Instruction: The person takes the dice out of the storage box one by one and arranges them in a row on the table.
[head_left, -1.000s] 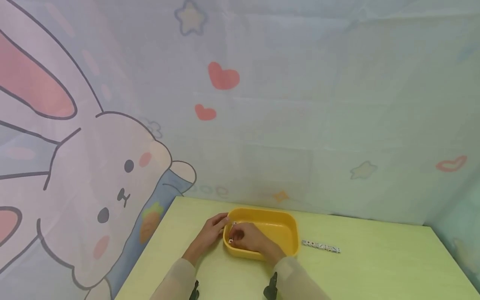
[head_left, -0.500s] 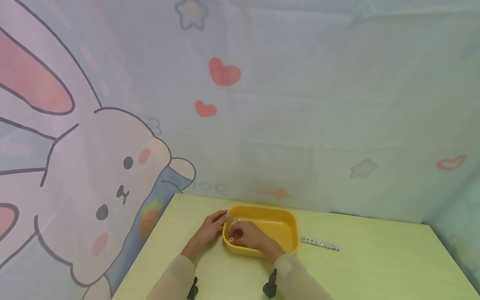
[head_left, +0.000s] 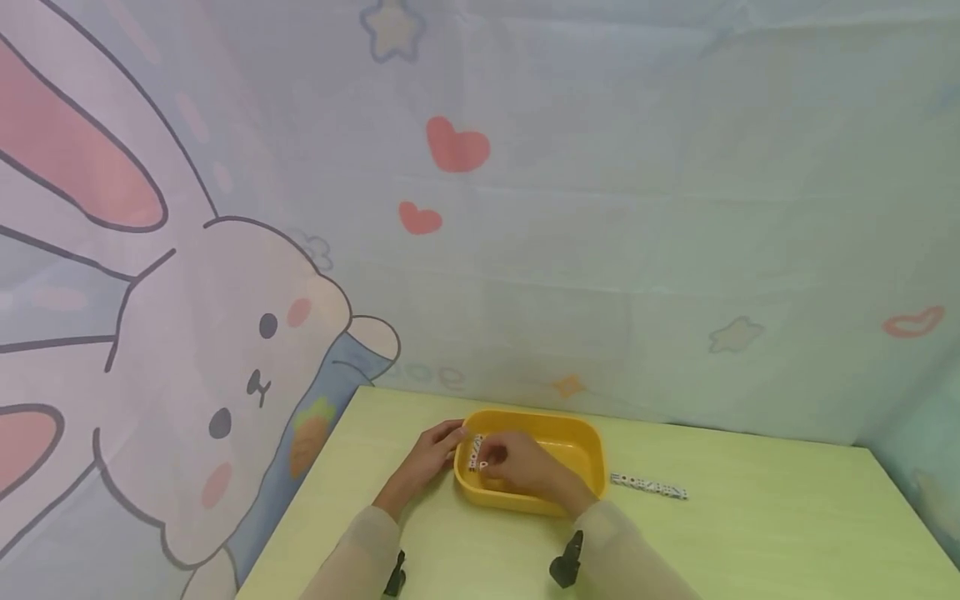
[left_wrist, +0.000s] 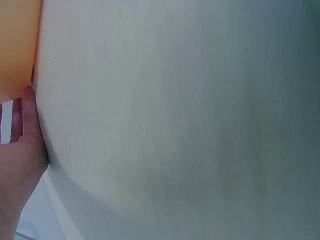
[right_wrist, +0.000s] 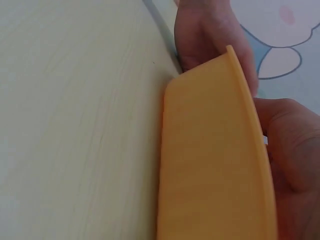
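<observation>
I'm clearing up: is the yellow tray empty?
Not empty: the yellow tray holds small white pieces at its left end, near the right hand.

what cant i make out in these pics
Head view: marks on the row of small white cube-like pieces beside the yellow plastic tray, too small to read.
Head view: part of the tray's floor, hidden by the right hand.
Left wrist: part of the left hand, cut off by the left edge.
Right wrist: the tray's inside, hidden by its wall.

Around the right grip [head_left: 517, 462], the tray [head_left: 517, 502] is plain yellow; the small pieces [head_left: 475, 454] left of that grip are white with dark, perhaps also red, marks; the bench [head_left: 750, 517] beneath is pale yellow-green.
</observation>
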